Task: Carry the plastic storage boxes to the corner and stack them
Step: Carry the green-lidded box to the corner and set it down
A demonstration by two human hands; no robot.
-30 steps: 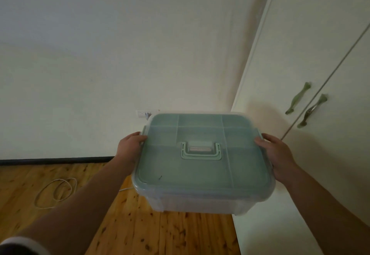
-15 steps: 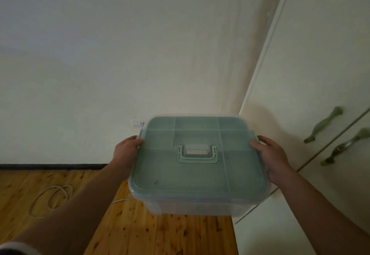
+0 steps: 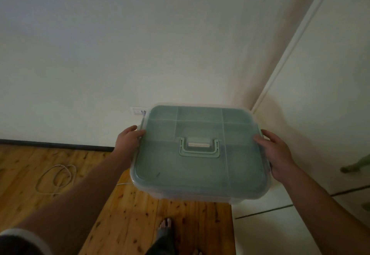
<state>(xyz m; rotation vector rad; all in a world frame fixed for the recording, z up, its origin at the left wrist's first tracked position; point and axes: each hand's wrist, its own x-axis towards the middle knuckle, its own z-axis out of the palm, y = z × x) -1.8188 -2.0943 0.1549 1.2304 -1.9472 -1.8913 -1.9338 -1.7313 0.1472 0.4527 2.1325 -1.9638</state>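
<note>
I'm carrying the storage box [image 3: 200, 160] level between my hands, with my left hand [image 3: 128, 140] gripping its left rim and my right hand [image 3: 278, 154] curling over the right. The corner [image 3: 266, 92] is lying straight ahead beyond both hands, neither nearer.

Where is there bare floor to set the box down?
Bare wooden plank floor shows beside the white cupboard, below the green-lidded clear plastic storage box, ahead of the bare foot. Leftward the coiled white cable clutters it. The box hides the rest.
</note>
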